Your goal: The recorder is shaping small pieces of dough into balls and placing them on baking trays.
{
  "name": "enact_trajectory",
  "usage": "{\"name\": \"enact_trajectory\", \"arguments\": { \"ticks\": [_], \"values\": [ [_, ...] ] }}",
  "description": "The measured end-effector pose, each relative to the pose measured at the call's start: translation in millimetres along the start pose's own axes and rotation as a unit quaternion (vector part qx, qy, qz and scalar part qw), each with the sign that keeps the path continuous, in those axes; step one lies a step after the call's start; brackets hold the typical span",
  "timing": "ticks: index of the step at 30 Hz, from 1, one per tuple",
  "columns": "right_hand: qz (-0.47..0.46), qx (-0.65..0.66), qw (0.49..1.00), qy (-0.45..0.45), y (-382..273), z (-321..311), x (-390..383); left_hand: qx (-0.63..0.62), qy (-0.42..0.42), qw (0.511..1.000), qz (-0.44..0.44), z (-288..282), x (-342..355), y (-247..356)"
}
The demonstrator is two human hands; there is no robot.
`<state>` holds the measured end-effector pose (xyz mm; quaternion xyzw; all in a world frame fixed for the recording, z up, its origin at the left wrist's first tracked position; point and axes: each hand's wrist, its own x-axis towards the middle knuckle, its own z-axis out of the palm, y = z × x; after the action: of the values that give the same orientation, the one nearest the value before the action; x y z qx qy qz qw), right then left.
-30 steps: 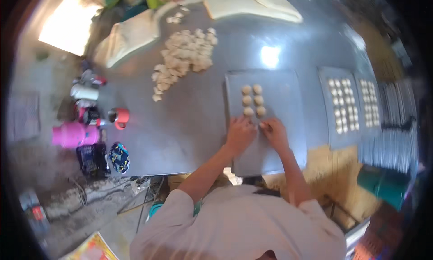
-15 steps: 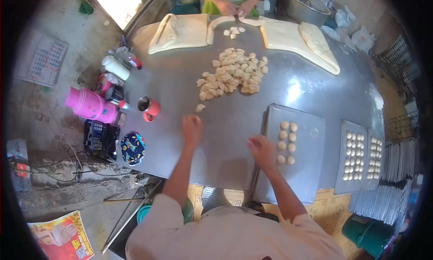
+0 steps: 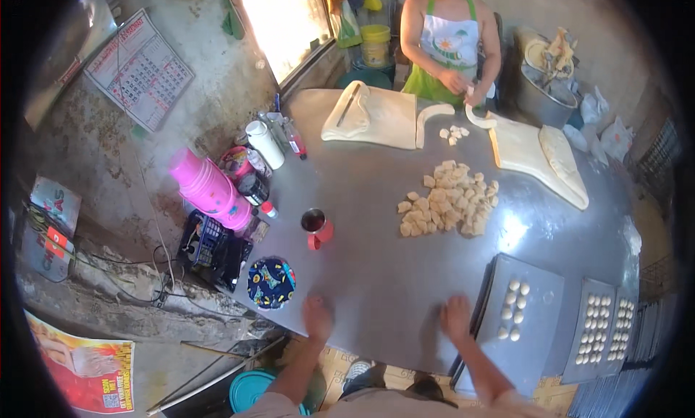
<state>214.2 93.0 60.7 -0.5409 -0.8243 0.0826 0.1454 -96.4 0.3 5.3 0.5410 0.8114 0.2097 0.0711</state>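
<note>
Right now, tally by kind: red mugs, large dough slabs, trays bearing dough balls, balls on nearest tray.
Red mug: 1
Large dough slabs: 2
Dough balls on nearest tray: 8
Trays bearing balls: 3
Total: 14

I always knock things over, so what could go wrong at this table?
The red mug stands open-topped ahead of the left hand, so a careless bump might tip it. The tray holding dough balls seems to poke out past the near edge of the table, so brushing against it might jolt them.

Free tabletop (image 3: 387, 295) between mug (image 3: 323, 234) and tray (image 3: 541, 331), dough pile (image 3: 450, 202) beyond
</note>
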Motion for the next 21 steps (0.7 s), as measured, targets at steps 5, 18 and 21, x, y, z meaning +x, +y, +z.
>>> {"name": "enact_trajectory", "arguments": {
  "ticks": [5, 18, 21],
  "values": [
    [-0.028, -0.009, 0.997, 0.065, 27, 43, 19, 0.102, 0.008, 0.98, 0.171, 1, 87, 2],
    [-0.113, 0.093, 0.989, 0.004, 9, 47, 17, 0.149, -0.116, 0.946, 0.265, 36, 46, 28],
    [-0.063, 0.109, 0.992, -0.024, 32, 53, 12, -0.344, -0.148, 0.921, 0.109, 56, 40, 22]
  ]
}}
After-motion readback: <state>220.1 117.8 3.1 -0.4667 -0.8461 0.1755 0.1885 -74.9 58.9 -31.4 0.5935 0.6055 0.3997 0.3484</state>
